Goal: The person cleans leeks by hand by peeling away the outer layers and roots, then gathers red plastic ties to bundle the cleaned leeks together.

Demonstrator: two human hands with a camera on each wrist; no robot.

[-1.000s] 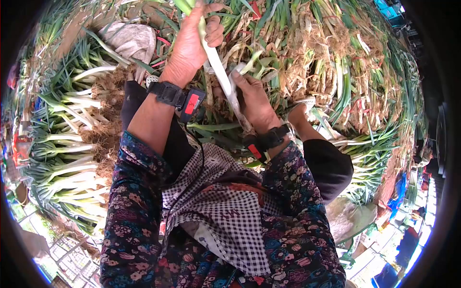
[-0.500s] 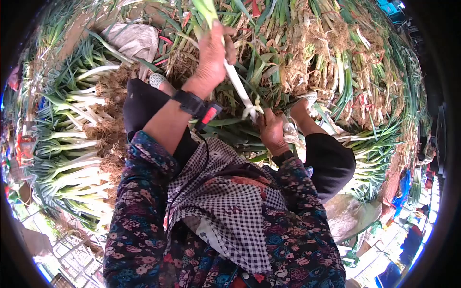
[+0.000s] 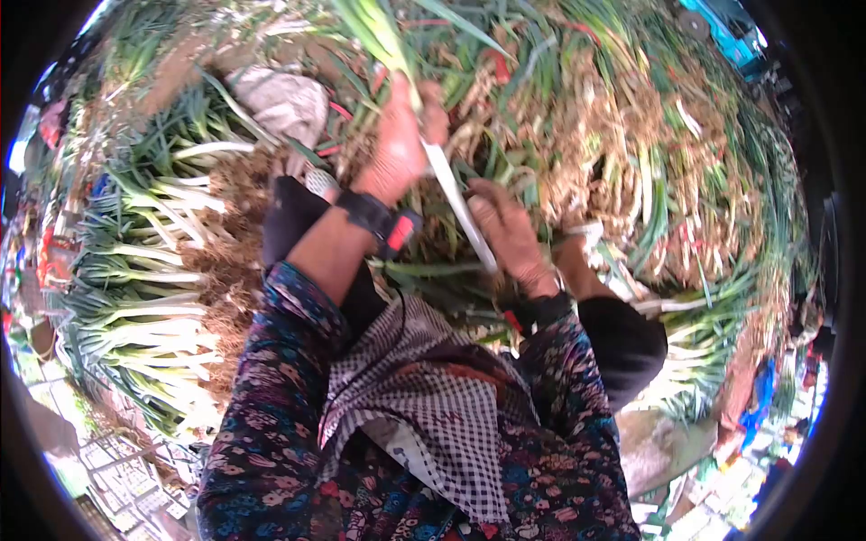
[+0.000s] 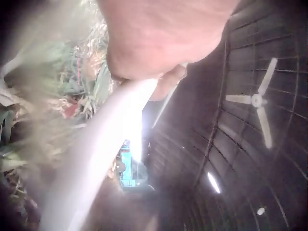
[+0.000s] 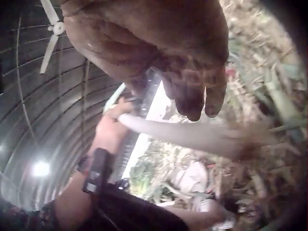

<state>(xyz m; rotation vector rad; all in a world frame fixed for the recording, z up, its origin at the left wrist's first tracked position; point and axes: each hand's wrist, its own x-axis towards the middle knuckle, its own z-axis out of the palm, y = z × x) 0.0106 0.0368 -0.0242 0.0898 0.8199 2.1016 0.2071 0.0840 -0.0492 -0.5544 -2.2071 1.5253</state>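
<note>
A long leek-like green onion (image 3: 454, 198) slants across the middle of the head view, green leaves up and the brown root end (image 5: 248, 147) low. My left hand (image 3: 401, 135) grips its upper shank. In the left wrist view the white shank (image 4: 96, 149), blurred, runs down from under the left hand (image 4: 168, 38). Beside the lower shank is my right hand (image 3: 512, 230). In the right wrist view its fingers (image 5: 188, 103) hang loosely bent, with a gap between them and the white shank (image 5: 178, 132).
Green onions with brown roots (image 3: 149, 311) lie in a row at left. A larger heap of dry-skinned ones (image 3: 604, 135) spreads ahead and right. A pale sack (image 3: 280, 104) lies at upper left. A checked apron (image 3: 442, 406) covers the lap, between dark-trousered knees.
My right hand pulled down along the shank to the root end, then came back up beside it, with its fingers loosened. My left hand kept its grip and shifted slightly right.
</note>
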